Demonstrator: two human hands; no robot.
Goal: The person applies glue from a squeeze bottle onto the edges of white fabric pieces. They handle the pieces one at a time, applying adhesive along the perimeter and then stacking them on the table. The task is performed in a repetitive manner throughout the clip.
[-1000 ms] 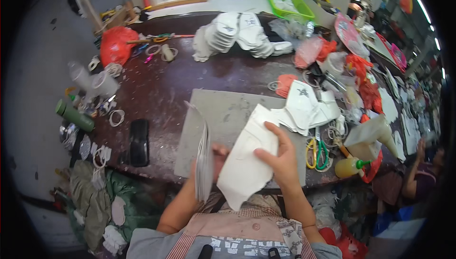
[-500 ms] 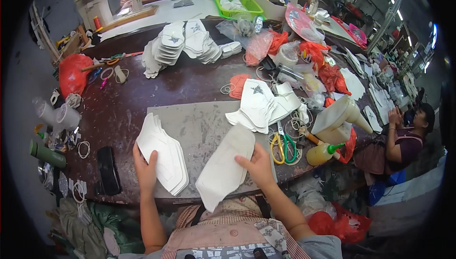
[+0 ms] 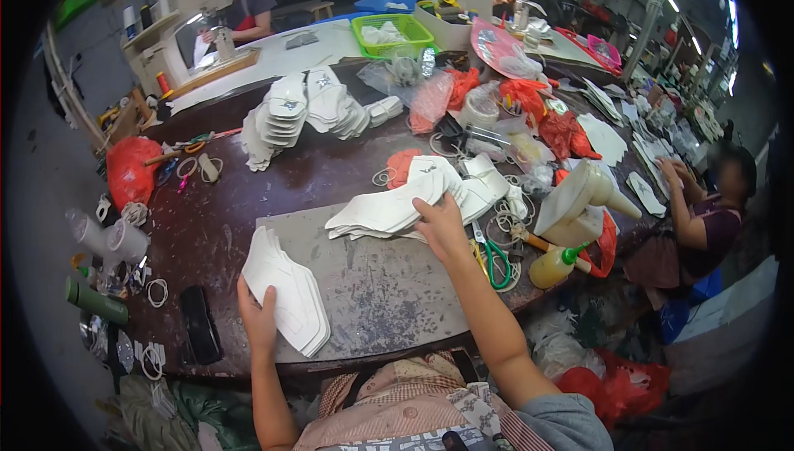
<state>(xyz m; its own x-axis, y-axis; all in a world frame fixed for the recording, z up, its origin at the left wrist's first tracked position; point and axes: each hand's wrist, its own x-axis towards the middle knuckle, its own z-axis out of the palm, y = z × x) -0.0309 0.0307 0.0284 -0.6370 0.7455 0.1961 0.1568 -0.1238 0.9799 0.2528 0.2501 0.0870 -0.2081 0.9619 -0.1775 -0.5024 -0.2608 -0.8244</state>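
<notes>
- While gripping the left stack of white panels (image 3: 289,298) along its nine o'clock edge, seen also to hold the right stack of white panels (image 3: 385,209), well apart, between one and two o'clock from it.
- Right stack: noted as lying toward nine o'clock from the right hand (image 3: 441,224), with long axis running from between eight and nine o'clock to between two and three, and gripped near the latter end.
- Patterned pile (image 3: 442,167): found just beyond, toward twelve o'clock from the right hand, nearer to it than to the left hand (image 3: 259,314); partly hidden by the right stack. Cannot tell whether touching.
- Right grip: closed down to the thickness of the stack, with thumb on the upper face and fingers largely hidden behind.
- Left grip: likewise narrowed onto its stack, with thumb over the edge and fingertips hidden beneath; long axis of panels set from eleven to five o'clock.
- Grey board (image 3: 389,319): located below both stacks. Scissors (image 3: 493,262): placed at four o'clock from the right hand.
</notes>
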